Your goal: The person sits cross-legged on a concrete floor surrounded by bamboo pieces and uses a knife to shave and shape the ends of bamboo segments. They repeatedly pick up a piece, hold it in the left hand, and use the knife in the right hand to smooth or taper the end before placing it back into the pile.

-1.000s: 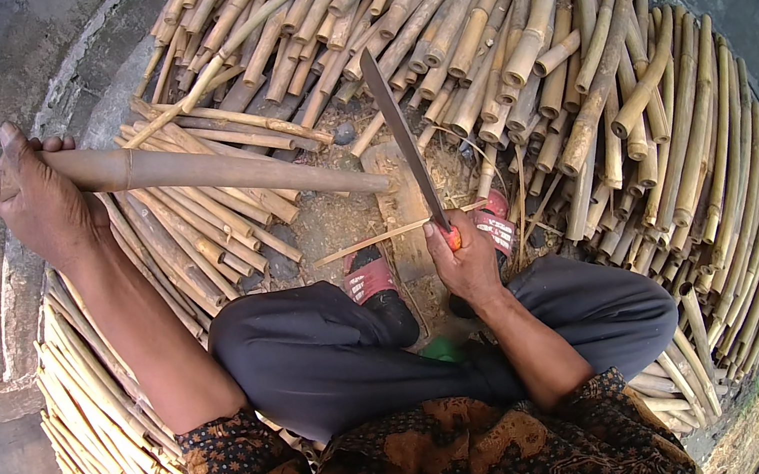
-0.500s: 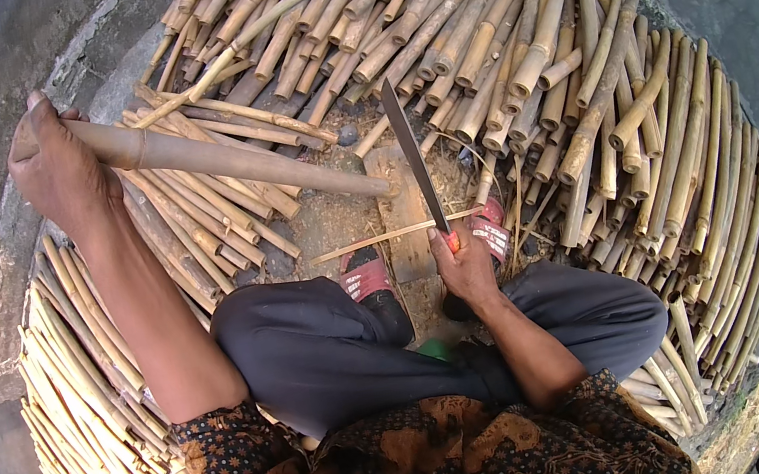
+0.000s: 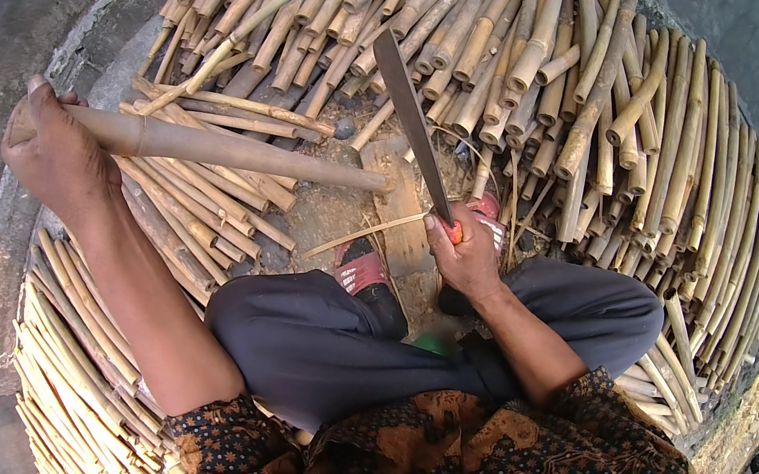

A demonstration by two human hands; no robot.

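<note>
My left hand [image 3: 58, 151] is wrapped round the upper end of a bamboo pole [image 3: 233, 153], which slants down to the right. The pole's far end rests on or just over a wooden board [image 3: 396, 198] on the ground between my feet. In my right hand [image 3: 466, 254] is a machete [image 3: 408, 110] with a long dark blade and a red-orange handle, its blade pointing up and away from me. The blade stands to the right of the pole, apart from it. A thin bamboo strip [image 3: 364, 234] lies across the board, one end hidden behind my right hand.
Cut bamboo poles lie in a big heap [image 3: 508, 42] ahead and to the right. More bamboo [image 3: 87, 390] is stacked at my left, with a smaller bundle [image 3: 202, 207] beyond my left knee. My feet in red-strapped sandals [image 3: 362, 273] flank the board. A concrete wall [image 3: 714, 5] stands behind.
The machete's blade has swung up and its flat side now shows more broadly. My left hand and the pole have shifted only slightly.
</note>
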